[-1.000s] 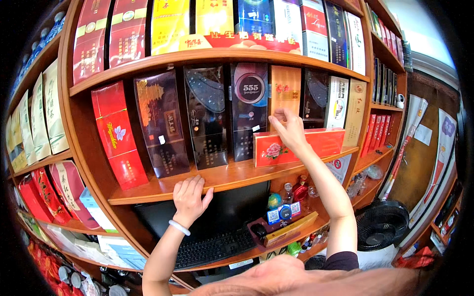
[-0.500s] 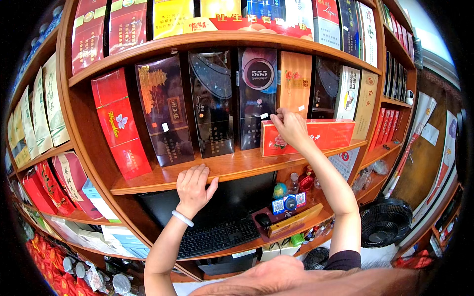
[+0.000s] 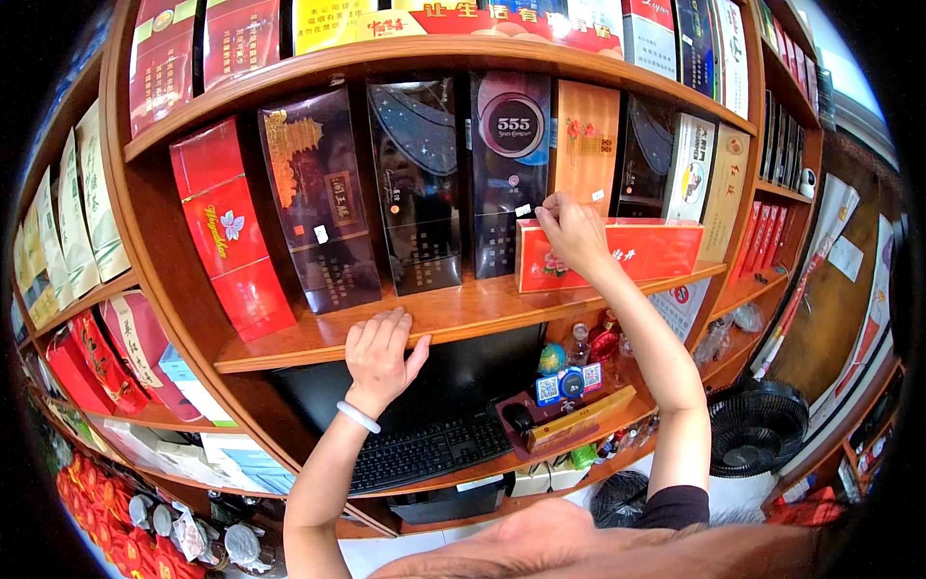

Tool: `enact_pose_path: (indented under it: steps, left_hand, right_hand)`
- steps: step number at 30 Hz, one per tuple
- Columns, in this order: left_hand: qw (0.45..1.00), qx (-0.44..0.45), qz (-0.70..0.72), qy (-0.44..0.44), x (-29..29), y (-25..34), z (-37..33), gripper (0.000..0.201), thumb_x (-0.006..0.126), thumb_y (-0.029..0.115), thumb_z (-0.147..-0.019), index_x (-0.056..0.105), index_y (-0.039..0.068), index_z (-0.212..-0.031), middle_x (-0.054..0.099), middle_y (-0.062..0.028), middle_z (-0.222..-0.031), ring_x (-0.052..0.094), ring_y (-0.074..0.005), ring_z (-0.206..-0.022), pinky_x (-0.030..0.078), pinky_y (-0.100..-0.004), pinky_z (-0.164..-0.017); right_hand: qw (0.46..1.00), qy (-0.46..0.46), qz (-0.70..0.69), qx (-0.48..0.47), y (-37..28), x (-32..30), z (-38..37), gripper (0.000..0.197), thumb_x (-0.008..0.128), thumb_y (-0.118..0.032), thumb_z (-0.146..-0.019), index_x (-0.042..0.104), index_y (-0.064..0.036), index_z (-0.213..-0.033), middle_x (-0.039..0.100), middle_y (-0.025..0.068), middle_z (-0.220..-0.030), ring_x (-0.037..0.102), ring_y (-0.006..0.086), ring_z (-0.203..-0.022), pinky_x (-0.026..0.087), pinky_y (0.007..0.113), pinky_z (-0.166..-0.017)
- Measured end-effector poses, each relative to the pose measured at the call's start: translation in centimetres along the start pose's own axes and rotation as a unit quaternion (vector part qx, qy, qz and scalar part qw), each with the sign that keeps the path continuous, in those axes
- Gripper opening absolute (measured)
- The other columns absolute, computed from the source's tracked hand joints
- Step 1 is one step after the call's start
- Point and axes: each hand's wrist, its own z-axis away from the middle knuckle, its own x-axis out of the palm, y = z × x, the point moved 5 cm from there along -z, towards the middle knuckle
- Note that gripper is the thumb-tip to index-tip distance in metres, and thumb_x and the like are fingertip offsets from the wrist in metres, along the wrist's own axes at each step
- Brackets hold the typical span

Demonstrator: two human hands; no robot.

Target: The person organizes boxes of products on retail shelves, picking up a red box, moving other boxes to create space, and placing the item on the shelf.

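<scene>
My right hand (image 3: 577,234) grips the upper edge of a long red carton (image 3: 656,249) near its left end. The carton stands on its long side at the front of the wooden shelf (image 3: 424,314), before taller upright boxes. My left hand (image 3: 379,355), with a pale bangle at the wrist, rests with its fingertips on the shelf's front edge, thumb spread apart, holding nothing. Behind the red carton are a black box with a round emblem (image 3: 511,169) and an orange box (image 3: 585,135), whose lower part is hidden.
Further left on this shelf stand a tilted red box (image 3: 231,232) and dark tall boxes (image 3: 318,198). Below are a monitor (image 3: 318,396), a keyboard (image 3: 429,452) and a mouse (image 3: 518,417). A black fan (image 3: 759,427) stands at the lower right. More boxes fill the shelf above.
The view has shifted slightly, so the shelves appear a little displaced. Both hands keep nearly the same places, the right on the red carton and the left on the shelf edge.
</scene>
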Motion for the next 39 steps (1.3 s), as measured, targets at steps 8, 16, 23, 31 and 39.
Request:
enact_pose_path:
  steps: [8, 16, 23, 31, 39]
  left_hand:
    - [1.000, 0.002, -0.010, -0.005, 0.1, 0.0, -0.1, 0.028, 0.067, 0.026, -0.072, 0.062, 0.003, -0.087, 0.064, -0.0095, -0.090, 0.060, -0.0221, -0.083, 0.042, -0.0322, -0.073]
    - [1.000, 0.005, -0.016, -0.012, 0.1, 0.2, -0.2, 0.028, 0.067, 0.025, -0.072, 0.062, 0.003, -0.088, 0.064, -0.0091, -0.091, 0.060, -0.0218, -0.084, 0.041, -0.0319, -0.074]
    - [1.000, 0.012, -0.025, -0.013, 0.0, 0.2, -0.3, 0.029, 0.067, 0.024, -0.071, 0.061, 0.003, -0.091, 0.063, -0.0090, -0.093, 0.059, -0.0220, -0.084, 0.041, -0.0325, -0.074]
    - [0.999, 0.017, -0.025, -0.012, -0.1, 0.4, -0.3, 0.028, 0.067, 0.023, -0.072, 0.061, 0.002, -0.090, 0.063, -0.0096, -0.093, 0.059, -0.0230, -0.084, 0.040, -0.0329, -0.073]
    - [0.999, 0.013, -0.023, -0.018, 0.0, 0.5, -0.4, 0.028, 0.067, 0.023, -0.072, 0.061, 0.003, -0.090, 0.063, -0.0095, -0.093, 0.059, -0.0229, -0.084, 0.041, -0.0328, -0.073]
  right_hand:
    - [1.000, 0.017, 0.008, -0.008, -0.4, -0.3, 0.3, 0.023, 0.057, -0.024, -0.081, 0.061, -0.0011, -0.081, 0.063, 0.0177, -0.070, 0.061, 0.0351, -0.069, 0.045, 0.043, -0.068]
    - [1.000, 0.021, 0.017, -0.007, -0.1, -0.1, 0.3, 0.023, 0.056, -0.023, -0.082, 0.061, -0.0008, -0.080, 0.063, 0.0161, -0.068, 0.061, 0.0337, -0.067, 0.045, 0.043, -0.064]
    - [0.996, 0.068, -0.030, -0.039, -0.1, -0.9, 0.5, 0.022, 0.059, -0.023, -0.081, 0.059, -0.0010, -0.077, 0.061, 0.0165, -0.063, 0.061, 0.0333, -0.064, 0.046, 0.043, -0.063]
    - [0.979, 0.197, 0.012, -0.053, 3.5, -5.4, -0.5, 0.049, 0.067, -0.029, -0.074, 0.049, 0.0023, -0.107, 0.053, 0.0209, -0.105, 0.048, 0.0342, -0.102, 0.039, 0.041, -0.088]
    - [0.985, 0.164, 0.037, 0.031, 5.3, -3.9, -2.4, 0.096, 0.077, -0.036, -0.063, 0.023, 0.0046, -0.131, 0.024, 0.0328, -0.133, 0.029, 0.0460, -0.121, 0.028, 0.048, -0.101]
